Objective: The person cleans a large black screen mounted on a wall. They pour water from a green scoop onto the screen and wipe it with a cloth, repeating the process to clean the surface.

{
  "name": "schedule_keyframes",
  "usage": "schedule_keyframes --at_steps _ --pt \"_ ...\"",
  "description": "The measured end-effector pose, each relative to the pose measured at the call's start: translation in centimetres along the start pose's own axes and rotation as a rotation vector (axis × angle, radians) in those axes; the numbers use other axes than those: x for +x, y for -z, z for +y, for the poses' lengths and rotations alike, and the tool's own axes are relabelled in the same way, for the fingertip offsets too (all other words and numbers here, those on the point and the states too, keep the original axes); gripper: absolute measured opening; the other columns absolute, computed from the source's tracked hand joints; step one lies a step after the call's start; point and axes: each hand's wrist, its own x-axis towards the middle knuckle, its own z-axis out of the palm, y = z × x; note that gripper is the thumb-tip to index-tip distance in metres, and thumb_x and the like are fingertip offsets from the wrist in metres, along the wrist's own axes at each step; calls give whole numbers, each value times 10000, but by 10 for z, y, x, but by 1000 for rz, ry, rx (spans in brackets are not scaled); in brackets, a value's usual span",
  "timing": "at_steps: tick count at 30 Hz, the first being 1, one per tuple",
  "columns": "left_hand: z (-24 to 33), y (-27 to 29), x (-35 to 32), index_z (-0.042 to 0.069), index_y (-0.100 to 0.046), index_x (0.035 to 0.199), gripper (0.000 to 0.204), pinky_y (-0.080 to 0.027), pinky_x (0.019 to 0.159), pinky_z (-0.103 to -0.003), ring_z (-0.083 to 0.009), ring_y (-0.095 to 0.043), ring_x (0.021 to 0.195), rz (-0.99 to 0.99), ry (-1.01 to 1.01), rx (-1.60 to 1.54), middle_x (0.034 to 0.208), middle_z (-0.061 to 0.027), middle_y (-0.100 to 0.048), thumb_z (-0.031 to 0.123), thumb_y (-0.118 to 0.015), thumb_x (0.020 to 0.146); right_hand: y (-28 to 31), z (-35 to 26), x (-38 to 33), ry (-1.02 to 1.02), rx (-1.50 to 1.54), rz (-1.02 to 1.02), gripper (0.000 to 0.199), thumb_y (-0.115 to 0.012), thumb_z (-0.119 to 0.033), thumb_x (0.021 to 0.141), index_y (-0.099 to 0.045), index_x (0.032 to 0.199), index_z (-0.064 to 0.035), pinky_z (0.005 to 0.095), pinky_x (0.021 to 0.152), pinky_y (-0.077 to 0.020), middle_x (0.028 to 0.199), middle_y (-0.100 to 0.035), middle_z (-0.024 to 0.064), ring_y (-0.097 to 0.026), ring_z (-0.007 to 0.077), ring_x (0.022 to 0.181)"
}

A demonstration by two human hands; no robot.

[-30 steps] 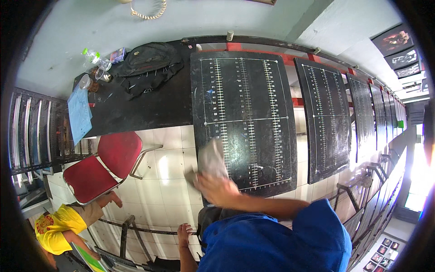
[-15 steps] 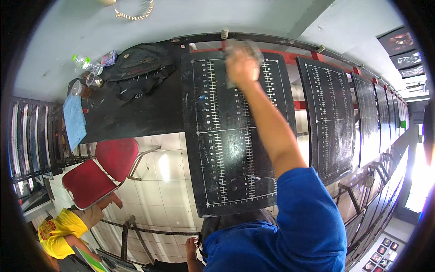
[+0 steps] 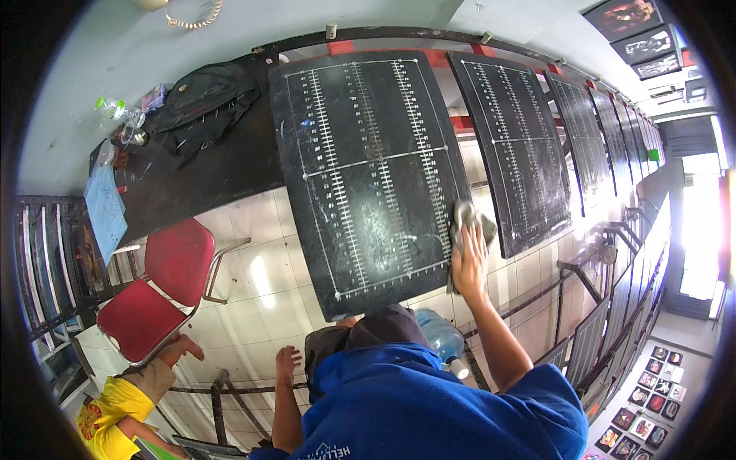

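A black board (image 3: 360, 230) with white ruled scales and border lines lies in front of me. At its right edge, toward the near corner, my right hand (image 3: 470, 264) holds a crumpled grey cloth (image 3: 469, 218). The fingers are stretched over the cloth, and part of it hangs beside the palm. My left hand (image 3: 287, 363) hangs low, away from the board, above the tiled floor. Its fingers are slightly bent and apart, with nothing seen in them.
More black boards (image 3: 521, 153) stand in a row to the right. On the dark table (image 3: 199, 184) at left are a black backpack (image 3: 207, 100), bottles and blue paper (image 3: 105, 207). A red chair (image 3: 180, 261), a blue water jug (image 3: 438, 335) and a person in yellow (image 3: 115, 418) are nearby.
My right hand has come with the cloth from the board's far edge to its near right edge. The view has shifted, and more of my left arm shows.
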Motion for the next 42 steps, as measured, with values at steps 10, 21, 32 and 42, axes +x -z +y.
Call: schedule_keyframes --at_steps 10,21,32,42 --pt "22 11 -26 4 -605 1203 404 -531 709 -315 -184 -658 828 -100 -156 191 1046 -125 -694 351 -503 1026 -90 -217 -21 115 12 -112 451 -608 -192 869 -589 1302 -66 490 968 -493 1450 -513 203 -544 393 1280" --pt "-16 96 -45 47 -598 1174 397 -527 695 -346 -198 -654 822 174 -10 9 1068 -116 -693 391 -455 1036 -27 -77 -80 -20 -102 -395 384 -573 -181 941 -581 1281 -3 500 925 -446 1088 -646 169 -601 363 1046" --pt "-28 78 -30 42 -585 1212 456 -536 732 -375 -214 -653 845 12 -4 123 1085 -124 -689 439 -427 1052 -60 -240 -81 449 183 -169 589 -651 -180 824 -540 1396 -93 463 1165 -344 1479 -507 142 -455 303 1391" --pt "-19 58 -48 35 -588 1226 485 -533 755 -375 -238 -666 878 76 -16 80 1115 -135 -691 454 -424 1043 -24 -15 -17 -170 -126 183 530 -559 -201 912 -544 1434 -109 544 1204 -221 1489 -483 220 -372 438 1421"
